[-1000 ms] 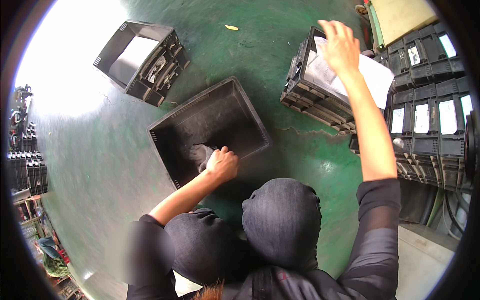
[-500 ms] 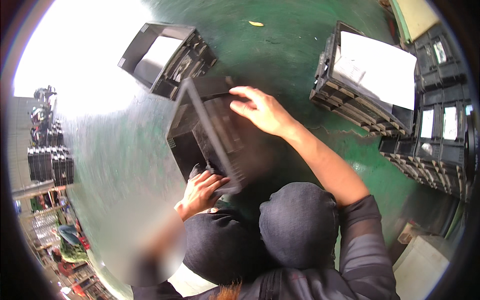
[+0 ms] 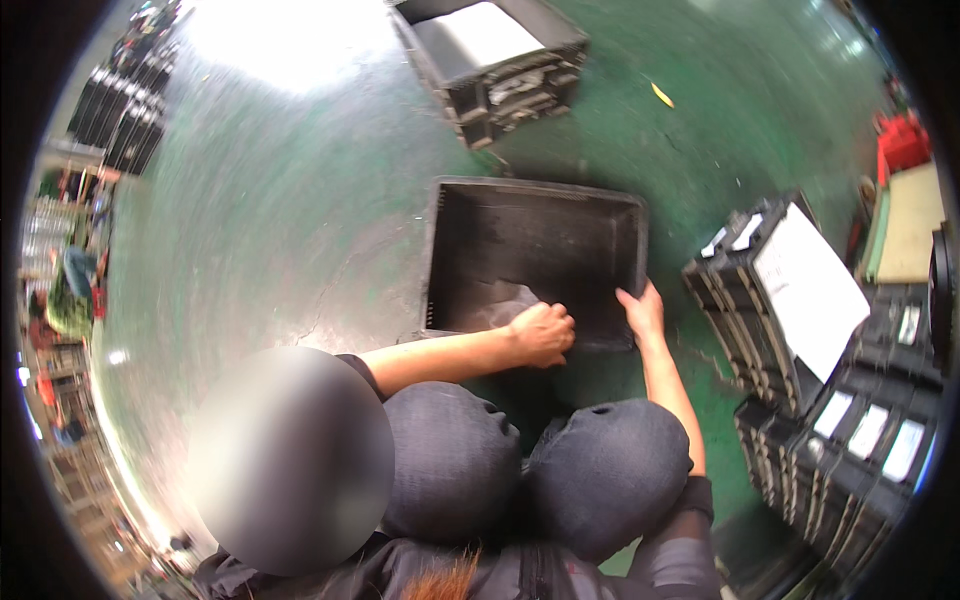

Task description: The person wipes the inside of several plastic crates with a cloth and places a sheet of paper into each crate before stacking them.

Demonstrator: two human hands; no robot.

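Note:
A black plastic crate (image 3: 540,205) sits on the floor in front of my knees, its open top facing me. My left hand (image 3: 545,335) reaches over the crate's near side, fingers curled around a greyish rag (image 3: 512,300) that is partly hidden and blurred. The rag lies against the inside of the crate. At the crate's near right corner, my right hand (image 3: 645,312) grips the rim, thumb on the inner side.
Beyond the crate stands another black crate (image 3: 525,85) with white paper inside. To the right, a black crate topped with a white sheet (image 3: 810,285) stands near stacked labelled crates (image 3: 850,430). A small yellow scrap (image 3: 662,95) lies on the green floor (image 3: 270,220).
The crate has gone from tilted to facing me squarely. My right hand has come down onto its right rim. My left hand has moved right, over the interior. The view has turned.

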